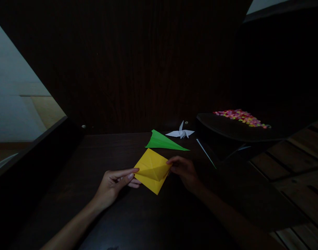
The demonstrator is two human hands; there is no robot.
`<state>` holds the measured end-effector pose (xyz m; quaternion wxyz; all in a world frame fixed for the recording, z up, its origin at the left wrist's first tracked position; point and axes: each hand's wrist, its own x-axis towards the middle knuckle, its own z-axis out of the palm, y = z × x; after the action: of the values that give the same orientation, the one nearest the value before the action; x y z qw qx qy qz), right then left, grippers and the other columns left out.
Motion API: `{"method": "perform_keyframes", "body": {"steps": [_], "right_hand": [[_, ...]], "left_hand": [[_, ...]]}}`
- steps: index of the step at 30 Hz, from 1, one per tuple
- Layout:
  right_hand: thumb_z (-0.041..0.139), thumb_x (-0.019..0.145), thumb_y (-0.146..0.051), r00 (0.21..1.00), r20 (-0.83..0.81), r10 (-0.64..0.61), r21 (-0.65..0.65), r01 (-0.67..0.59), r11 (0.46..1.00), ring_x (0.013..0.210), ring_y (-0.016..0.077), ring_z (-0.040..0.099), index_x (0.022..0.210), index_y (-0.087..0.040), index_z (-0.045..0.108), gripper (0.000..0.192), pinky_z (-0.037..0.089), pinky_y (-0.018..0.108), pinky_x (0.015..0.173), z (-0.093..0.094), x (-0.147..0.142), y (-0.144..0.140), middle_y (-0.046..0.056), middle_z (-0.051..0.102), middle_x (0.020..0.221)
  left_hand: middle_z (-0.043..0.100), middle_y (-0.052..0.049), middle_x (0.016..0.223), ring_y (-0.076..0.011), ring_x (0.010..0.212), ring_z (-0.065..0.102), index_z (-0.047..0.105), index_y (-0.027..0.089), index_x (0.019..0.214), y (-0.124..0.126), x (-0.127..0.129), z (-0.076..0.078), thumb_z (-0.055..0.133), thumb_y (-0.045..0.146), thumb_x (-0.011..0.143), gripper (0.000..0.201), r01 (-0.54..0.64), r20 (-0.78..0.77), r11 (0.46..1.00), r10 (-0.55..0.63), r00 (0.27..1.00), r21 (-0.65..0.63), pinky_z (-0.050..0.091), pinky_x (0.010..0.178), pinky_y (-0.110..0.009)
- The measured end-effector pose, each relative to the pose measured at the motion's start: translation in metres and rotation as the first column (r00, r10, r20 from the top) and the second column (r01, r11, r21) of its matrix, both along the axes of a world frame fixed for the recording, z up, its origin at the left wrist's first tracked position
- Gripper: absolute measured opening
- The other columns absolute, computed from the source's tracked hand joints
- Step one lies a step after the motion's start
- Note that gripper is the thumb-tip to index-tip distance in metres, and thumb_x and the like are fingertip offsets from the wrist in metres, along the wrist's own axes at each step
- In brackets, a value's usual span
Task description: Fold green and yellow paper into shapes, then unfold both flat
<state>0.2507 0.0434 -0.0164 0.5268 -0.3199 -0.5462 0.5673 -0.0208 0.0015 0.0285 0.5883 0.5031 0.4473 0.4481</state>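
Head view: left hand (112, 184) pinches the 9 o'clock corner of the yellow folded paper (152, 170), thumb and index closed on it; right hand (183, 172) grips the 3 o'clock corner, fingers clamped; paper sits mid dark table (78, 166); green folded paper (162, 141) just at 12 o'clock; white paper crane (181, 132) beyond; tray of coloured bits (239, 117) at 2 o'clock.

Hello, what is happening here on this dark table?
A person is handling a folded yellow paper with both bare hands over a dark table. The left hand pinches its left corner and the right hand holds its right corner. Behind it lie a folded green paper and a finished white paper crane. To the right, a dark tray carries many small colourful pieces.
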Motion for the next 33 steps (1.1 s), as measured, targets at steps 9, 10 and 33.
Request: {"method": "perform_keyframes", "body": {"steps": [9, 10, 33], "right_hand": [[0.081, 0.074, -0.035, 0.998, 0.043, -0.053, 0.054, 0.051, 0.997, 0.076, 0.0194, 0.066, 0.086, -0.022, 0.074, 0.020, 0.056, 0.030, 0.063, 0.0039, -0.0015, -0.0022, 0.005, 0.070, 0.086], [0.081, 0.074, -0.035, 0.998, 0.043, -0.055, 0.059, 0.053, 0.997, 0.077, 0.0193, 0.065, 0.086, -0.022, 0.074, 0.019, 0.055, 0.029, 0.064, 0.0037, -0.0017, -0.0020, 0.005, 0.070, 0.086], [0.079, 0.075, -0.039, 1.000, 0.027, -0.016, 0.019, 0.015, 1.000, 0.071, 0.0178, 0.060, 0.074, -0.021, 0.071, 0.020, 0.055, 0.029, 0.059, 0.0104, -0.0047, -0.0060, 0.004, 0.064, 0.080]], "left_hand": [[0.079, -0.011, 0.078, -0.0268, 0.070, 0.076, 0.079, 0.015, 0.099, -0.0012, -0.0030, -0.0016, 0.082, 0.040, 0.073, 0.036, -0.002, 0.035, 1.000, 0.003, 0.999, -0.011, 0.064, 0.071, -0.039], [0.079, -0.011, 0.078, -0.0265, 0.070, 0.076, 0.078, 0.015, 0.101, -0.0015, -0.0032, -0.0018, 0.082, 0.039, 0.074, 0.036, -0.008, 0.043, 1.000, 0.008, 0.999, -0.013, 0.064, 0.071, -0.039], [0.077, -0.007, 0.084, -0.0184, 0.067, 0.073, 0.069, 0.015, 0.104, 0.0010, -0.0021, -0.0098, 0.079, 0.028, 0.077, 0.031, 0.002, 0.032, 0.996, -0.005, 0.999, 0.087, 0.060, 0.065, -0.027]]}}
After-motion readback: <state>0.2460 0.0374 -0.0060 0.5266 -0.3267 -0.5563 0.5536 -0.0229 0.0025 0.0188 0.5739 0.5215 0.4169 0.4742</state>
